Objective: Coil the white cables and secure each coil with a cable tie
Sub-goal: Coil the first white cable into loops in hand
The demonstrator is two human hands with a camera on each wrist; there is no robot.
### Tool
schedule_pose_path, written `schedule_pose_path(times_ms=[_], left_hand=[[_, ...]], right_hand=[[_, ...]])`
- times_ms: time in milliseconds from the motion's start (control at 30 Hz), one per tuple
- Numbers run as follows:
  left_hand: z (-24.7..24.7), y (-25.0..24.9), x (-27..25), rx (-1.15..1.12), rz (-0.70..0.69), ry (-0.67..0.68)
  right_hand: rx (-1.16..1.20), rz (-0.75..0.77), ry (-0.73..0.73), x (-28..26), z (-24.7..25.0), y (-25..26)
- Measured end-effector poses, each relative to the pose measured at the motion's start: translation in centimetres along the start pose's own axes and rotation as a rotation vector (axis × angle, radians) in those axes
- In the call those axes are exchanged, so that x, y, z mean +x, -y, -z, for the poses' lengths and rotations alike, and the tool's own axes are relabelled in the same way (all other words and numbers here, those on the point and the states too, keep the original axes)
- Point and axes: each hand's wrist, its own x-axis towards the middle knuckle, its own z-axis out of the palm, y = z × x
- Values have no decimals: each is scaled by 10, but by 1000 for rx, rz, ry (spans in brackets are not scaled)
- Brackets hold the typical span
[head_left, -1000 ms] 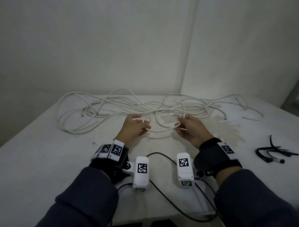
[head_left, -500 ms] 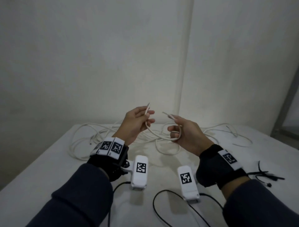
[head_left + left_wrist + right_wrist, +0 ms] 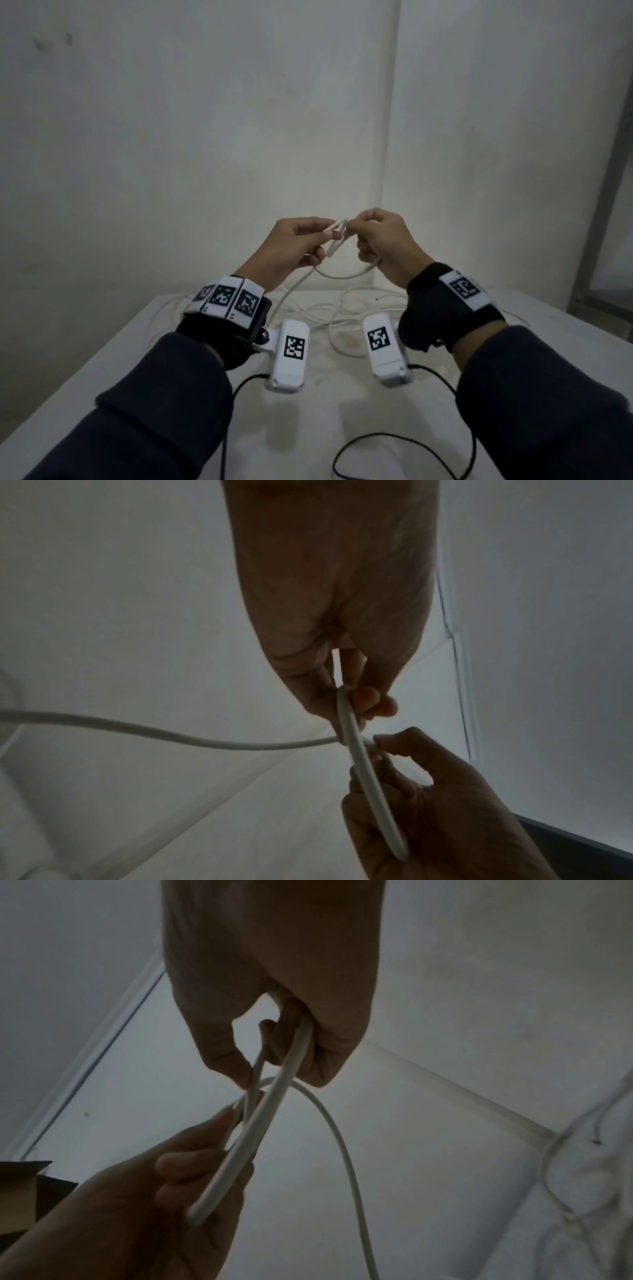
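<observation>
Above a white table (image 3: 102, 370) set against a bare wall, I hold my hands raised at the start of the first coil. Most of the cable (image 3: 342, 274) lies loose on the tabletop behind my wrists, uncoiled; no cable tie shows in any view. My left hand (image 3: 291, 246) pinches one stretch near the cable's end (image 3: 331, 247) between thumb and fingers, and that end pokes out below the grip. My right hand (image 3: 383, 243) is curled around the next stretch, its fingertips meeting the left's. Between them hangs one small loop, and from the left hand a strand runs down to the pile. My guess is that this is the first turn being closed. Next, the left must clamp both strands while the right draws up fresh slack for a matching loop.
</observation>
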Motion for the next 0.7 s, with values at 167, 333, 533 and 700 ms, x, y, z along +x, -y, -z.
schedule_pose_path(times_ms=[167,333,533,700], left_hand=[[6,-18,20,74,-161,11],[10,24,35,55,-223,-208],[16,88,49,-198,-131,-253],[32,105,63,-93,-102,-136]], right_hand=[[24,93,74,23,-5,25],[293,54,57,35,-14,-14],[437,15,-3,48,-19,-85],[231,80,60,74,-11,-109]])
